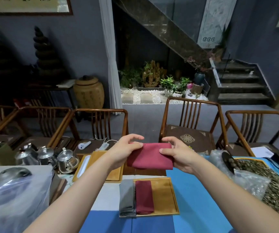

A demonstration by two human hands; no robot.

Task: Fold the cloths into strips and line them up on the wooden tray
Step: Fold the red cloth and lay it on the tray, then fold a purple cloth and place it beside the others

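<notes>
Hands (125, 152) pinching red cloth (149, 156)

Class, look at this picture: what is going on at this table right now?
A person is folding a red cloth in the air, the left hand and right hand each pinching one end of it. Below, on the wooden tray, a folded grey strip and a folded dark red strip already lie side by side at the tray's left end. The rest of the tray is bare, so the held cloth would likely go next to them.
</notes>
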